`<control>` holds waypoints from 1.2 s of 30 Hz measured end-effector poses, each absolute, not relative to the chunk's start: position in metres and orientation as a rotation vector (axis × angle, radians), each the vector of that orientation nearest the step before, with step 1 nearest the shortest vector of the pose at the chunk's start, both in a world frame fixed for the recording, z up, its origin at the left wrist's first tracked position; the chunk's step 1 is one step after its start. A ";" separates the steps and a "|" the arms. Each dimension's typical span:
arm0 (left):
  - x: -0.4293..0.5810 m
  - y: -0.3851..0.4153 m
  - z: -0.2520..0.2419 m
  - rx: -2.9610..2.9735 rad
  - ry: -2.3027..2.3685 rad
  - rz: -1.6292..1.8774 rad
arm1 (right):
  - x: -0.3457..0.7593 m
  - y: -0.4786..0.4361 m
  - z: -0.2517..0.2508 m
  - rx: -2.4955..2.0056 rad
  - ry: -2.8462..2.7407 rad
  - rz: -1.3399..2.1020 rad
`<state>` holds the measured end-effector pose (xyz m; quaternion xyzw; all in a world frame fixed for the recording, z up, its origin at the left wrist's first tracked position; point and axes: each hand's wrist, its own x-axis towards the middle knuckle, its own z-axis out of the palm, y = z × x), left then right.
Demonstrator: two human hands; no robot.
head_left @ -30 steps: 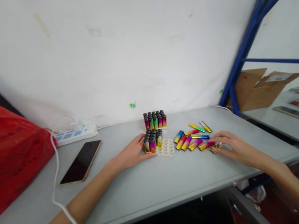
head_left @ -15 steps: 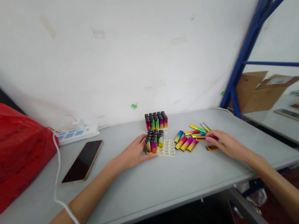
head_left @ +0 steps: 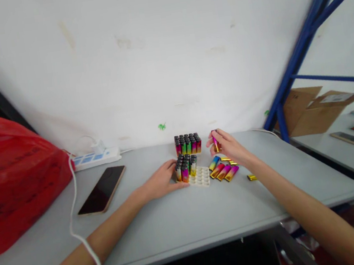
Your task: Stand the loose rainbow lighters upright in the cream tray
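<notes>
My left hand (head_left: 162, 181) is closed round the left end of a white tray (head_left: 203, 176) with rows of round hollows, thumb in front and fingers behind. Upright lighters (head_left: 185, 173) with black tops fill the tray's left part, while hollows at its right show bare. Raised above the table, my right hand (head_left: 228, 144) pinches a purple and gold lighter (head_left: 216, 142), held upright. Below that hand several shiny lighters (head_left: 224, 172) in mixed colours lie on their sides, right of the tray; my forearm partly hides the pile. One gold lighter (head_left: 252, 177) lies apart.
Behind the tray stands a block of upright lighters (head_left: 188, 145) near the wall. To the left are a phone (head_left: 102, 191), a power strip (head_left: 97, 158), a white cable (head_left: 81, 233) and a red bag (head_left: 19, 185). A blue frame (head_left: 297, 54) borders the right side.
My right hand has lifted from the loose lighters and moved left and up, now carrying a lighter upright. My left hand stays at the tray. The view has shifted slightly.
</notes>
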<state>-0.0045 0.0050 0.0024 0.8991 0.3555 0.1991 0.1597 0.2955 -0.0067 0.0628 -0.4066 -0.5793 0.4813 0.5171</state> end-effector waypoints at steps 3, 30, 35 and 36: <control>-0.003 0.004 0.002 2.576 1.000 0.612 | 0.273 0.000 0.066 -0.927 -1.413 1.254; -0.002 0.007 0.000 2.572 1.023 0.637 | 0.276 -0.022 0.040 -0.975 -1.982 0.201; -0.002 0.006 0.000 2.578 1.029 0.618 | 0.276 -0.028 0.036 -0.996 -2.076 0.157; -0.003 0.006 0.000 2.579 1.025 0.618 | 0.274 -0.028 0.033 -1.017 -2.064 0.227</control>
